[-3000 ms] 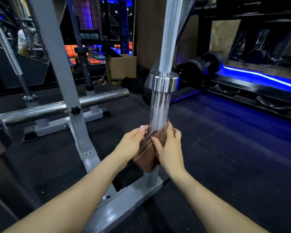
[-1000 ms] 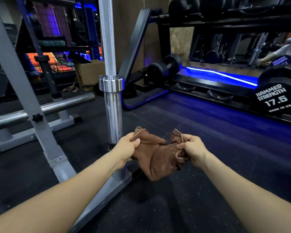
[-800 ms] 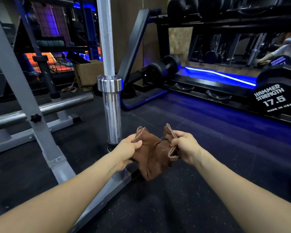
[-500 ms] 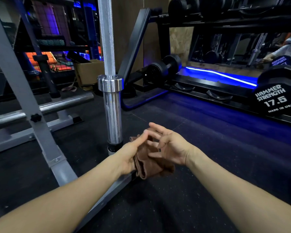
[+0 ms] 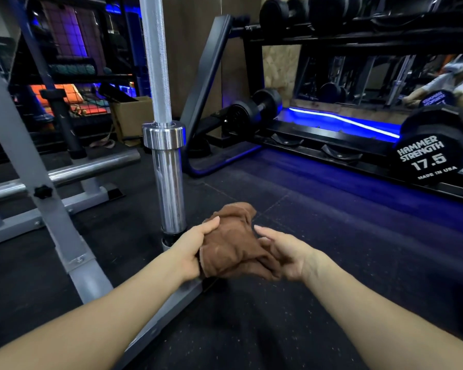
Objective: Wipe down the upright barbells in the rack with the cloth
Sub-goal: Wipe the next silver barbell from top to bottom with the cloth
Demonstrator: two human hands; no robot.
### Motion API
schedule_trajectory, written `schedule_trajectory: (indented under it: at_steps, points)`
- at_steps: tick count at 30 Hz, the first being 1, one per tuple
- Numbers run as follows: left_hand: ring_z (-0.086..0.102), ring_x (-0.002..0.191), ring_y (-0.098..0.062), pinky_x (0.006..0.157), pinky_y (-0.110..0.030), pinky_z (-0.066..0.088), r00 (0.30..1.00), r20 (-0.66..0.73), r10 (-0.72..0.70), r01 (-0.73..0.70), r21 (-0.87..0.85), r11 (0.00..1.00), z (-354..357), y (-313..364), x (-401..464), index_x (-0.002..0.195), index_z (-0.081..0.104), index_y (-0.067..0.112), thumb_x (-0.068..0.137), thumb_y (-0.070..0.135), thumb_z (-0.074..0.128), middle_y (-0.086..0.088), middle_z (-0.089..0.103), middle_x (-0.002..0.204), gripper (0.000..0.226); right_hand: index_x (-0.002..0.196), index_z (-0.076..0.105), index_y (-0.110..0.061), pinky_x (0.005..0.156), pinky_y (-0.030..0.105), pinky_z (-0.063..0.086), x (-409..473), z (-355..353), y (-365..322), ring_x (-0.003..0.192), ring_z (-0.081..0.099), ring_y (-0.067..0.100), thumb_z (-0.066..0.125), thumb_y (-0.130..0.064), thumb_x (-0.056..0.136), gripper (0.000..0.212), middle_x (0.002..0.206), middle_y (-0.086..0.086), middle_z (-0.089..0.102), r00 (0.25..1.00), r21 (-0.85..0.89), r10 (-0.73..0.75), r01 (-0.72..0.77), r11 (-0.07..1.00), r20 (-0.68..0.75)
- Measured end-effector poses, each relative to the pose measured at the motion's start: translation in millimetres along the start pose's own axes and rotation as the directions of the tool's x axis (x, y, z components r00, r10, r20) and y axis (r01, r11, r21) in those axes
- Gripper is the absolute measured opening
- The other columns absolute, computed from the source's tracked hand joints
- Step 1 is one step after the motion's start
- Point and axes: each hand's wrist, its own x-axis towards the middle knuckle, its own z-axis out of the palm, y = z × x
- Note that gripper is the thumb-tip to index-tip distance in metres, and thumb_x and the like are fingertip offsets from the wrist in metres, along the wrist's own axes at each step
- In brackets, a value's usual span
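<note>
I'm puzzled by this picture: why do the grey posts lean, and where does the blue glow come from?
Head view: the wide lens bends the grey rack post; a blue light strip under the dumbbell rack tints the floor; the right hand by the cloth is motion-blurred.

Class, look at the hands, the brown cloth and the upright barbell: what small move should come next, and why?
Probably carry the cloth left and wrap it around the barbell sleeve. The cloth sits bunched between the left hand and right hand, just right of the bar and apparently clear of it, so no wiping is happening. The right hand's fingers look loose, so first firm up the grip.
</note>
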Motion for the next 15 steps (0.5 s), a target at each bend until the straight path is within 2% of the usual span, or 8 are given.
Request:
schedule_trajectory:
  at_steps: [3, 4, 6, 9, 11, 12, 13, 15]
  points:
    - [0.069, 0.078, -0.028, 0.07, -0.04, 0.057, 1.0, 0.005, -0.012, 0.011, 0.079, 0.997, -7, -1, 2, 0.103, 0.064, 0.006, 0.09, 0.016, 0.06, -0.014, 0.074, 0.089, 0.017, 0.109, 0.06, -0.007, 0.082, 0.043, 0.051, -8, -4, -3, 0.087, 0.063, 0.03, 0.056, -0.004, 0.085, 0.025, 0.099, 0.017, 0.066, 0.99, 0.03, -0.142, 0.142, 0.989, 0.015]
    - [0.07, 0.077, -0.024, 0.067, -0.037, 0.058, 1.0, 0.016, 0.003, -0.005, 0.118, 0.993, -10, -3, 3, 0.105, 0.064, 0.008, 0.091, 0.007, 0.057, -0.011, 0.074, 0.088, 0.015, 0.108, 0.059, -0.009, 0.08, 0.044, 0.051, -9, -9, -2, 0.083, 0.063, 0.03, 0.051, 0.006, 0.086, 0.028, 0.093, 0.017, 0.067, 0.98, 0.022, -0.199, 0.199, 0.98, -0.009]
    - [0.069, 0.077, -0.02, 0.06, -0.031, 0.058, 0.998, 0.039, 0.056, -0.062, 0.172, 0.983, -13, -8, 6, 0.105, 0.062, 0.015, 0.091, -0.008, 0.047, -0.004, 0.074, 0.084, 0.031, 0.101, 0.059, -0.01, 0.077, 0.04, 0.051, -12, -18, -3, 0.081, 0.063, 0.029, 0.042, 0.02, 0.083, 0.039, 0.09, 0.017, 0.066, 0.946, 0.036, -0.325, 0.325, 0.945, -0.021]
    - [0.067, 0.074, -0.019, 0.056, -0.028, 0.058, 0.984, 0.046, 0.174, -0.179, 0.177, 0.968, -6, -5, 9, 0.092, 0.064, 0.014, 0.087, -0.02, 0.035, -0.005, 0.071, 0.086, 0.045, 0.082, 0.058, -0.004, 0.065, 0.031, 0.052, -10, -24, -7, 0.069, 0.061, 0.023, 0.033, 0.03, 0.075, 0.043, 0.078, 0.014, 0.062, 0.895, -0.01, -0.444, 0.444, 0.896, -0.04]
    - [0.068, 0.071, -0.02, 0.054, -0.027, 0.057, 0.968, 0.036, 0.249, -0.251, 0.188, 0.95, -1, -2, 11, 0.069, 0.067, 0.01, 0.082, -0.024, 0.032, -0.006, 0.07, 0.096, 0.051, 0.069, 0.054, -0.003, 0.047, 0.023, 0.049, -9, -24, -10, 0.05, 0.056, 0.017, 0.03, 0.033, 0.075, 0.043, 0.061, 0.011, 0.056, 0.882, -0.046, -0.465, 0.462, 0.885, -0.075]
    - [0.068, 0.071, -0.019, 0.051, -0.025, 0.056, 0.959, 0.038, 0.28, -0.281, 0.212, 0.936, -1, -2, 12, 0.055, 0.065, 0.011, 0.08, -0.027, 0.029, -0.005, 0.069, 0.098, 0.059, 0.066, 0.053, -0.004, 0.043, 0.021, 0.046, -8, -23, -9, 0.045, 0.054, 0.015, 0.029, 0.033, 0.075, 0.044, 0.058, 0.01, 0.054, 0.879, -0.075, -0.469, 0.463, 0.883, -0.088]
    - [0.068, 0.071, -0.019, 0.048, -0.023, 0.054, 0.953, 0.048, 0.3, -0.302, 0.252, 0.92, -2, -3, 11, 0.044, 0.061, 0.013, 0.079, -0.03, 0.025, -0.004, 0.068, 0.1, 0.065, 0.064, 0.053, -0.004, 0.042, 0.02, 0.045, -7, -22, -9, 0.044, 0.053, 0.015, 0.029, 0.033, 0.075, 0.045, 0.058, 0.01, 0.053, 0.879, -0.103, -0.468, 0.46, 0.882, -0.089]
    - [0.066, 0.076, -0.021, 0.045, -0.022, 0.051, 0.941, 0.085, 0.328, -0.337, 0.325, 0.883, -6, -5, 9, 0.039, 0.059, 0.012, 0.077, -0.032, 0.023, -0.003, 0.067, 0.101, 0.068, 0.064, 0.055, -0.005, 0.044, 0.02, 0.044, -5, -19, -6, 0.046, 0.052, 0.014, 0.028, 0.031, 0.075, 0.047, 0.061, 0.011, 0.053, 0.88, -0.141, -0.465, 0.451, 0.882, -0.097]
